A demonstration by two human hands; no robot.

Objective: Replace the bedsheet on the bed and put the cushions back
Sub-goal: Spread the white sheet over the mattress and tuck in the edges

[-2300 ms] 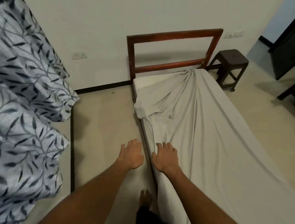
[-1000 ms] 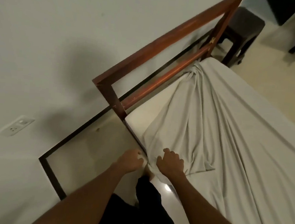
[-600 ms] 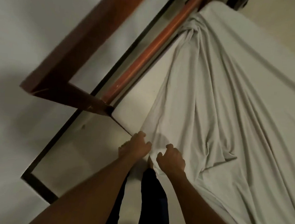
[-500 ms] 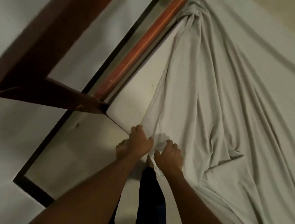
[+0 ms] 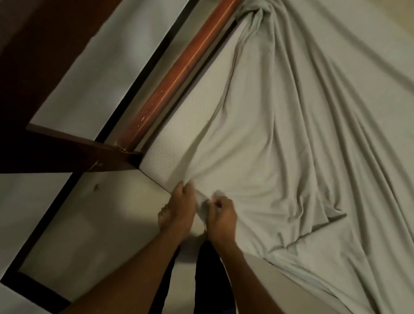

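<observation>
Pale grey-green, rumpled bedsheet (image 5: 301,139) drapes the white mattress (image 5: 162,159), its folds fanning towards us from a bunch by the reddish wooden headboard rail (image 5: 183,68). Our left hand (image 5: 182,208) and right hand (image 5: 222,220) both clench its loose edge (no cushions in sight). The bare mattress corner lies just beyond our left fingers, so we judge that hand leads.

The person has stepped up from the bed's side to the headboard (image 5: 183,63) corner. The left hand (image 5: 181,205) and right hand (image 5: 222,217), flat before, now pinch the bedsheet (image 5: 289,138) edge, which has been drawn further across the bare mattress (image 5: 166,158) toward that corner.
</observation>
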